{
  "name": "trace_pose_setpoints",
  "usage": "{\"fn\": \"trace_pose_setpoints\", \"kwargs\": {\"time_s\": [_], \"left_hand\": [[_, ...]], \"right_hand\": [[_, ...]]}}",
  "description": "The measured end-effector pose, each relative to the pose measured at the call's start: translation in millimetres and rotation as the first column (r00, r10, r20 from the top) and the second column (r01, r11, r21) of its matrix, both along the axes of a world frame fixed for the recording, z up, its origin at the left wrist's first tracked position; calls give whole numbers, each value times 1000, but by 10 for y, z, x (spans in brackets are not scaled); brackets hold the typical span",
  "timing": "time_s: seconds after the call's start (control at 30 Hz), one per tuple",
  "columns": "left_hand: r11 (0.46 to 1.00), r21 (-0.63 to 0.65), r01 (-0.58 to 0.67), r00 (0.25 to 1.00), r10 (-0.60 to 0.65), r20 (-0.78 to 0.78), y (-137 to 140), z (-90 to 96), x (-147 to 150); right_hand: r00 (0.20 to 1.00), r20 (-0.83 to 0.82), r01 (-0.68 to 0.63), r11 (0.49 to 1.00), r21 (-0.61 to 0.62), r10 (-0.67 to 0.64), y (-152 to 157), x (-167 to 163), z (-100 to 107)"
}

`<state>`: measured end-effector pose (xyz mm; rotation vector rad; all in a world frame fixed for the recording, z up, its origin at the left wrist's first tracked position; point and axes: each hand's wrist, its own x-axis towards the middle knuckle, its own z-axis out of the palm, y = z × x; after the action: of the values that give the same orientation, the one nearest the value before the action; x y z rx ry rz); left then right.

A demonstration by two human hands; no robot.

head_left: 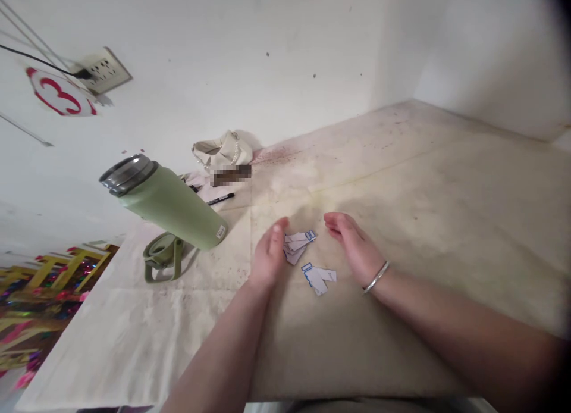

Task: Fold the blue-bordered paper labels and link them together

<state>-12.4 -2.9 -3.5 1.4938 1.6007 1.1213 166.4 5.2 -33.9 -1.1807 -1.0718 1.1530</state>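
Observation:
Several small white paper slips with blue markings lie in two loose clusters on the cloth-covered table. The upper cluster of paper slips (298,245) is right beside my left hand (270,252), whose fingers are stretched out with the palm turned inward. Closer to me lies the other cluster of slips (319,278), fanned out and overlapping. My right hand (352,243) is on the far side of the slips, apart from them, its fingers extended and nothing held. A silver bangle (377,277) circles the right wrist.
Left of my hands stands an uncapped green tumbler (176,207), with its green lid (163,255) on the table (419,318) beside it. Behind are a black pen (220,199) and a cream pouch with pearls (225,151). A wall socket (104,71) is at upper left.

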Motion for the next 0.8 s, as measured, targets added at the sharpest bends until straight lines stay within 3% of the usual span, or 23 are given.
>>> {"fn": "trace_pose_setpoints", "kwargs": {"time_s": [0.03,0.1,0.17,0.23,0.37,0.43,0.5,0.63,0.8], "left_hand": [[977,6,212,973,-211,-96,-31,6,57],[849,29,527,796,-482,-366,-95,27,167],[781,-15,625,635,-519,-573,-139,42,249],[782,-39,622,595,-504,-626,-153,37,293],[919,30,394,880,-367,-301,-110,-17,300],[964,31,264,957,-257,-135,-71,-45,287],[984,19,175,984,-174,-33,-25,-58,272],[997,-71,-12,958,32,286,89,24,246],[985,-167,48,731,79,677,197,363,294]], "right_hand": [[1000,-10,8,1000,-3,-8,6,-6,-1],[999,-23,23,1000,-9,-23,14,-14,1],[999,-28,39,999,-20,-40,21,-17,6],[998,-30,53,998,-37,-54,29,-17,12],[997,-28,68,995,-70,-70,44,-16,25],[997,-37,64,994,-85,-68,51,-13,26],[996,-57,57,993,-99,-63,58,-12,21],[988,-136,54,991,-122,-71,74,-37,31],[931,-347,31,973,-230,-112,112,-123,210]]}}
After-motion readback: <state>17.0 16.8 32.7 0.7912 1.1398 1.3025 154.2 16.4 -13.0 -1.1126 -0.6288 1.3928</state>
